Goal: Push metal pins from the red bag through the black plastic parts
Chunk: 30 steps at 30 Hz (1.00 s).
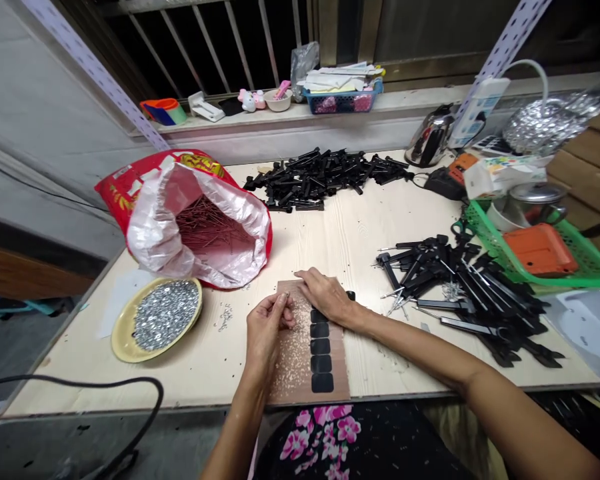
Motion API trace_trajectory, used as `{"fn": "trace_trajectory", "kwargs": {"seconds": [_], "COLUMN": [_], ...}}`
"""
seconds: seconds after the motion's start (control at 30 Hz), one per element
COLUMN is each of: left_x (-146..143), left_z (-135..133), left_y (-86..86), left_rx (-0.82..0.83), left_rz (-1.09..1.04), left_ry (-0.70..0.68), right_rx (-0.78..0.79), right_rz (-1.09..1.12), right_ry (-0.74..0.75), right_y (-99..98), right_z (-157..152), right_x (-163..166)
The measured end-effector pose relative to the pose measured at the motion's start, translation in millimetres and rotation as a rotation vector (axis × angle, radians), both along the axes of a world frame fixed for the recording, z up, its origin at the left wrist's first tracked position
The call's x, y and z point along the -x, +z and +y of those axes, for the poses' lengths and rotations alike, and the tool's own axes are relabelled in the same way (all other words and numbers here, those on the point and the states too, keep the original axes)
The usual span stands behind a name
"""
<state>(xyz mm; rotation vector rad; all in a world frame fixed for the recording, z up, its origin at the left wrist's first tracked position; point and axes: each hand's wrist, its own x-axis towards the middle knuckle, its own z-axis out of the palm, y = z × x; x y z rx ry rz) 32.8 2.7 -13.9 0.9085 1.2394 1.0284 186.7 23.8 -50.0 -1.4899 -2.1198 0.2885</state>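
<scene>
My left hand (266, 325) hovers over a brown board (300, 360) at the table's front edge, fingers pinched together on something too small to make out. My right hand (325, 293) lies palm down on the board's far end, fingers curled over a black piece that is mostly hidden. A row of several black pads (321, 347) runs down the board, with fine specks scattered beside them. Left of the hands stands a yellow plate (125, 333) heaped with small silver bits (165, 313).
A red bag (130, 193) with an open silvery mouth holds thin dark pins (210, 227). Black plastic parts lie heaped at the back (320, 175) and at right (470, 293). A green basket (595, 267), kettle (430, 143) and black cable (80, 382) border the table.
</scene>
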Motion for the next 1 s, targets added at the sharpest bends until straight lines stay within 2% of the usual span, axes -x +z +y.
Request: {"fn": "trace_trajectory", "kwargs": {"seconds": [0.13,0.3,0.37,0.47,0.57,0.63,0.77,1.0], "left_x": [2,5,7,10,12,10,4,-2], "left_z": [-1,-4,-5,-6,-7,-8,-9,-13], "left_y": [-5.3,-7.3,-8.2,-9.4,-9.5,-9.0,-7.5,-5.4], "left_rx": [0.025,0.021,0.031,0.056,0.065,0.070,0.070,0.010], "left_rz": [0.019,0.053,0.076,0.084,0.082,0.090,0.102,0.157], "left_ry": [0.002,-0.035,-0.033,-0.012,0.003,0.013,-0.004,-0.059], "right_rx": [-0.067,-0.123,-0.117,-0.088,-0.020,0.028,0.073,0.089], "right_rz": [-0.026,0.030,0.080,0.096,0.037,-0.059,-0.226,-0.268], "right_ry": [0.079,0.223,0.178,0.019,-0.132,-0.146,-0.060,0.083], "right_y": [-1.9,10.8,16.8,24.9,29.0,28.0,21.4,14.3], "right_z": [0,-4,-5,-13,-29,-43,-60,-57], "right_x": [-9,-39,-60,-97,-130,-141,-140,-126]}}
